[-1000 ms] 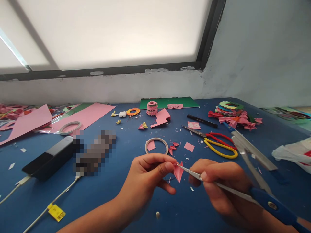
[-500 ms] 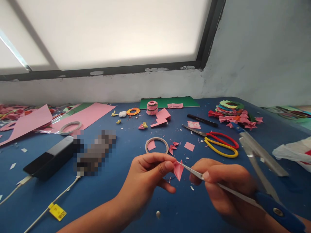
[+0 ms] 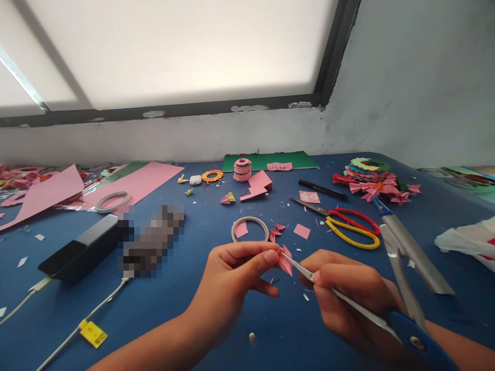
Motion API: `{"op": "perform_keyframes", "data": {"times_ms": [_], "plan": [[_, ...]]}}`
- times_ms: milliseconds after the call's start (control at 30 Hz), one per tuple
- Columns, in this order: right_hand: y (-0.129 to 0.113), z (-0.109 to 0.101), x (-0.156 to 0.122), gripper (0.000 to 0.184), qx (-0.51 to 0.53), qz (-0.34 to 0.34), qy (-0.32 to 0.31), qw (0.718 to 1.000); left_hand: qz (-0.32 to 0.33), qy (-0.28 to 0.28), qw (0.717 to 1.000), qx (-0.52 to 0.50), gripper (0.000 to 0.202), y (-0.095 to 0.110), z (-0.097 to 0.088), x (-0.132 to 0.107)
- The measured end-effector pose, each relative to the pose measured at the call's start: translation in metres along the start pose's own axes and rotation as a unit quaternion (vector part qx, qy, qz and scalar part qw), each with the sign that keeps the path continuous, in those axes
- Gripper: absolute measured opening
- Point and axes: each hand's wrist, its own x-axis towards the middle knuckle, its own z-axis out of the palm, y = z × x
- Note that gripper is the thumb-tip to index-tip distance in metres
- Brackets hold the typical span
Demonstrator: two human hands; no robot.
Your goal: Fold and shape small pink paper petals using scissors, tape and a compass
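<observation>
My left hand (image 3: 240, 281) pinches a small folded pink paper piece (image 3: 286, 262) between thumb and forefinger; its other fingers are partly spread. My right hand (image 3: 348, 296) is closed around one long blade of blue-handled scissors (image 3: 415, 327), which are spread wide. That blade's tip meets the pink paper at my left fingertips. The other blade points up toward a long grey bar with a blue end (image 3: 421, 257); whether they touch I cannot tell. Just beyond my left hand are a tape roll (image 3: 250, 220), small pink folded pieces (image 3: 275, 233) and a pink paper square (image 3: 301, 231).
Red-and-yellow-handled scissors (image 3: 351, 226) and a black pen (image 3: 323, 189) lie ahead on the right. Behind them sits a stack of paper shapes (image 3: 371, 178). At left are a black device (image 3: 79, 250), a cable (image 3: 69, 340) and pink sheets (image 3: 143, 183). Paper scraps dot the blue table.
My right hand and the blue-handled scissors have shifted left, toward my left hand. The pink folded piece has tilted and risen slightly. The grey bar's near end has swung a little left and nearer.
</observation>
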Motion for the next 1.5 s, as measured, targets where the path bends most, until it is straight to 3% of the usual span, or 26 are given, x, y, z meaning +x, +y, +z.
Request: {"op": "perform_keyframes", "data": {"times_ms": [200, 500, 967, 1100, 1267, 1500], "plan": [[-0.006, -0.006, 0.008, 0.033, 0.062, 0.043, -0.030, 0.997, -0.010, -0.011, 0.999, -0.038, 0.006, 0.001, 0.000, 0.001], [-0.006, -0.008, 0.002, 0.031, 0.123, 0.079, -0.023, 0.989, -0.023, -0.037, 0.998, -0.055, 0.007, 0.001, -0.001, 0.000], [-0.008, -0.007, 0.006, 0.036, 0.051, 0.039, -0.022, 0.998, -0.015, -0.022, 0.998, -0.060, 0.006, -0.002, 0.000, 0.001], [-0.008, -0.006, 0.005, 0.035, 0.096, 0.055, -0.025, 0.993, -0.032, -0.019, 0.997, -0.067, 0.005, -0.001, -0.001, 0.001], [-0.007, -0.005, -0.001, 0.025, 0.155, 0.097, 0.017, 0.983, -0.042, -0.036, 0.996, -0.076, 0.007, 0.002, 0.000, 0.000], [-0.005, -0.007, -0.007, 0.021, 0.218, 0.130, 0.008, 0.967, -0.042, -0.058, 0.993, -0.090, 0.007, 0.001, -0.001, -0.002]]}}
